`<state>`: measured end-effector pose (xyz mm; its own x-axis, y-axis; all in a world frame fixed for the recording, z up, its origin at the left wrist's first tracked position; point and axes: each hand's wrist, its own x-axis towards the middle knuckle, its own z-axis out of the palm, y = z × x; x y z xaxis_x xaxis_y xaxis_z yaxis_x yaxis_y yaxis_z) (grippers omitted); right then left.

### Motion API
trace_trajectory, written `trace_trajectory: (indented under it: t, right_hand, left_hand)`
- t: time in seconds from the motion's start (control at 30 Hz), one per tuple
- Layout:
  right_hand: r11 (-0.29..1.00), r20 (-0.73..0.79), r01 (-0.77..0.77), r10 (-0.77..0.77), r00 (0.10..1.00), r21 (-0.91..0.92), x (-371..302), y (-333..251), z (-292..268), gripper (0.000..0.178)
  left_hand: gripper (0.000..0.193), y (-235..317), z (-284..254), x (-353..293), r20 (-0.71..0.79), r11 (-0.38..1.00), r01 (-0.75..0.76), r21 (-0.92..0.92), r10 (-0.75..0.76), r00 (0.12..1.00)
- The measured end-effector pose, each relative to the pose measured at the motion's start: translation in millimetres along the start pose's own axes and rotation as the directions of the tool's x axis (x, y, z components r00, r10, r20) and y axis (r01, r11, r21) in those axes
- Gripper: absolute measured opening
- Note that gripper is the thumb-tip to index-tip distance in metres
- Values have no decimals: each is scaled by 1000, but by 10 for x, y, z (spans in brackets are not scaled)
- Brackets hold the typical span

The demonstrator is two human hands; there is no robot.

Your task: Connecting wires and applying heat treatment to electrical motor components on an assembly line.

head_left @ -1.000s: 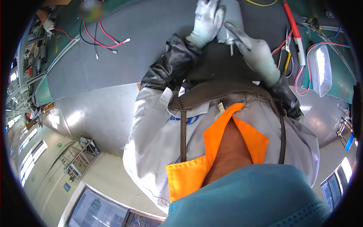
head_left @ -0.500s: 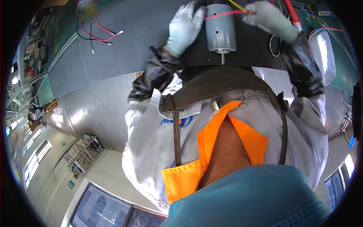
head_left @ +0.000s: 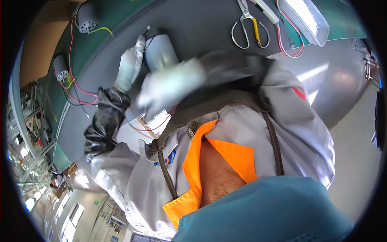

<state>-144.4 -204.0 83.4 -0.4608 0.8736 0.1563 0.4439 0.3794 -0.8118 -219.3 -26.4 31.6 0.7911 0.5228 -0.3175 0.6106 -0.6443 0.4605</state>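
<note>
A grey cylindrical motor [head_left: 159,50] lies on the dark work surface, its near end hidden by my right hand. My left hand [head_left: 128,67], in a white glove, is at the motor's left side with fingers closed. Its fingertips pinch a thin black wire [head_left: 150,41] with a small pale connector at its end. Across the near end of the motor reaches my right hand [head_left: 173,84], also gloved and smeared by motion, so its fingers cannot be read. Below it a red wire [head_left: 151,130] loops in front of my apron; whether that hand holds it is unclear.
Two more motors stand at the left, an upper motor [head_left: 88,18] and a lower motor [head_left: 60,68], with red, black and yellow wires trailing. Scissors [head_left: 246,22] with one yellow handle lie beyond my right arm. A clear plastic tray [head_left: 308,20] is at the far right, beside red and white leads.
The view has swung, so the motor appears farther left and tilted. My right hand has crossed from the motor's right side to its near end. The red wire no longer stretches over the motor.
</note>
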Motion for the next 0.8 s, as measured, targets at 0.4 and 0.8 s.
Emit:
trace_trajectory:
  t: [0.4, 0.8]
  right_hand:
    - [79, -792, -971, 596, -136, 226, -4201, 1060, -1780, 23]
    - [191, -852, -954, 514, -103, 230, -4146, 1130, -1810, 13]
  left_hand:
    - [56, 516, 89, -136, -42, 984, -93, 153, 101, 994]
    - [65, 419, 182, -222, 37, 1000, -21, 5, 20, 999]
